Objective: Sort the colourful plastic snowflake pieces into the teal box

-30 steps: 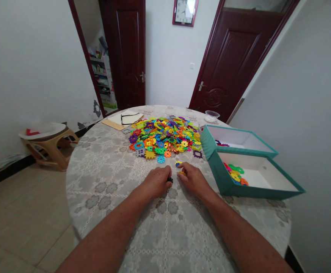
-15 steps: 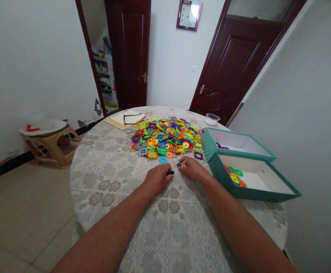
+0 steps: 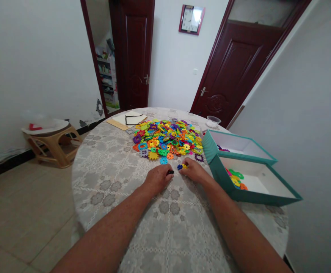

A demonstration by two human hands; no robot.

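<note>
Gripping by the rims should leave any notches free: the black piece (image 3: pixel 170 172) sits in your left hand (image 3: pixel 157 178), its fingers curled nearly closed, and your right hand (image 3: pixel 194 170) makes a narrow pinch on the yellow piece (image 3: pixel 184 166), with the blue notched disc (image 3: pixel 179 167) beside it, whether joined I cannot tell. Your forearms (image 3: pixel 108 229) slant inward over the patterned tablecloth (image 3: pixel 171 235), hands near each other but apart, on your side of the heap of colourful plastic pieces (image 3: pixel 168 138).
</note>
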